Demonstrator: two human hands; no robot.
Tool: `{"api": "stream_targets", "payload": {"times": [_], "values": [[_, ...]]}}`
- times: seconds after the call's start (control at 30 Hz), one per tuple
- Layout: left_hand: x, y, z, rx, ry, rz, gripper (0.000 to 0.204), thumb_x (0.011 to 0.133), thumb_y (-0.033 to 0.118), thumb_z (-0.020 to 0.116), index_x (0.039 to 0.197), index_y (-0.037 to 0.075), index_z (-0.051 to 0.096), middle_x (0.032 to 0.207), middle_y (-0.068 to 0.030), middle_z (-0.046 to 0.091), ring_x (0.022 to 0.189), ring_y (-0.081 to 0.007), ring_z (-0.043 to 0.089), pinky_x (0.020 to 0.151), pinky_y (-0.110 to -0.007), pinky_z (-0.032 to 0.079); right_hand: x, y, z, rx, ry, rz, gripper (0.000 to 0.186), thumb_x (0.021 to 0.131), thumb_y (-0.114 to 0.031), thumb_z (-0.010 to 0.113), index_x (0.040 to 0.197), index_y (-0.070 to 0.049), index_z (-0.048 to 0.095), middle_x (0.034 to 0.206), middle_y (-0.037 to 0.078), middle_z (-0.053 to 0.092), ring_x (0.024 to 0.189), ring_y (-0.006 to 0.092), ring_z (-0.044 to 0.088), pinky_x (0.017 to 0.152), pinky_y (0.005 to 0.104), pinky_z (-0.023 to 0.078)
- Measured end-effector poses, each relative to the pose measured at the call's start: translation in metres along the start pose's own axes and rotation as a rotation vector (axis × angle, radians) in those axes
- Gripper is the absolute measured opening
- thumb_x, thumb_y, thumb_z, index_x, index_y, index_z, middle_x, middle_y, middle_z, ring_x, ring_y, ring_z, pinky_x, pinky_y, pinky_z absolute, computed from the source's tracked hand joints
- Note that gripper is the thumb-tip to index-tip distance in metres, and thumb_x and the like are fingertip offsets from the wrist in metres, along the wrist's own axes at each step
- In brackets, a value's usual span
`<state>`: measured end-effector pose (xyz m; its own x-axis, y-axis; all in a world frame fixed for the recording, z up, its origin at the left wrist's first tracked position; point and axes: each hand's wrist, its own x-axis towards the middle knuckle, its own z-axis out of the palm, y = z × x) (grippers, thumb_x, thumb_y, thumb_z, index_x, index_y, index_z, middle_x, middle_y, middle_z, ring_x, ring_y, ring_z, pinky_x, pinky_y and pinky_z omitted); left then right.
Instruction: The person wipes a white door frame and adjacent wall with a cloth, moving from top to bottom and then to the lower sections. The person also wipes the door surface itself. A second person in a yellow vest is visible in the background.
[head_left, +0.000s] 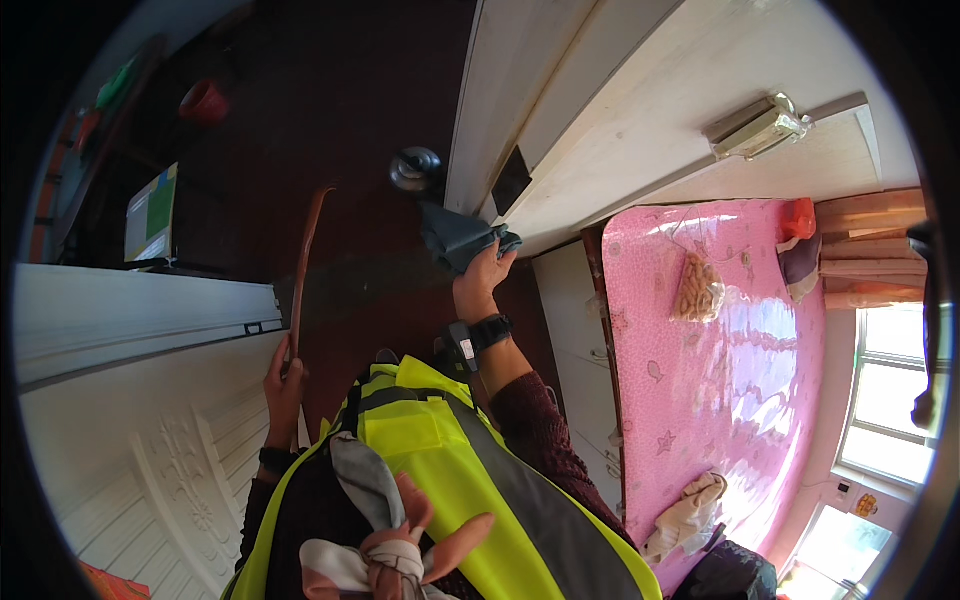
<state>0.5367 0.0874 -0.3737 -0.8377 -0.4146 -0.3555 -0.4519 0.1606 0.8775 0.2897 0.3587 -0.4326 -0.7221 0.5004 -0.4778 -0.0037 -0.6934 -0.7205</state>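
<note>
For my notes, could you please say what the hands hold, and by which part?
Left hand: a brown stick, partway along. Right hand: a dark cloth, by its right side.

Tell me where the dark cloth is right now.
In the head view, the dark cloth is in the right hand, just above centre, beside the pale door frame.

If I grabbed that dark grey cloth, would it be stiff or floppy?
Probably floppy: the cloth bunches into folds in the right hand. Likely light too, since one hand holds it. It seems unlikely to roll, with its loose, uneven edges.
</note>
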Motion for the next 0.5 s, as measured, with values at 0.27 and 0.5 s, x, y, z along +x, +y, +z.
{"api": "stream_targets", "payload": {"times": [0.27,0.5], "values": [[0.008,-0.018,-0.011,0.04,0.021,-0.034,0.05,0.099,0.016,0.055,0.148,0.009,0.046,0.077,0.0006,0.06,0.054,-0.0019,0.041,0.049,-0.021,0.034,0.054,0.076,-0.049,-0.086,0.056,0.067,0.037,0.104,-0.022,0.049,0.139,-0.016,0.041,0.126,0.009,0.056,0.106,0.0277,0.061,0.086,0.0465,0.055],[0.004,-0.032,-0.019,0.079,0.044,-0.113,0.049,0.099,0.015,0.055,0.147,0.009,0.046,0.077,0.0005,0.06,0.054,-0.0021,0.041,0.049,-0.021,0.034,0.085,0.112,-0.079,-0.036,0.143,0.359,0.04,0.103,-0.021,0.049,0.141,-0.008,0.041,0.127,0.012,0.057,0.103,0.0292,0.063,0.086,0.043,0.056]]}}
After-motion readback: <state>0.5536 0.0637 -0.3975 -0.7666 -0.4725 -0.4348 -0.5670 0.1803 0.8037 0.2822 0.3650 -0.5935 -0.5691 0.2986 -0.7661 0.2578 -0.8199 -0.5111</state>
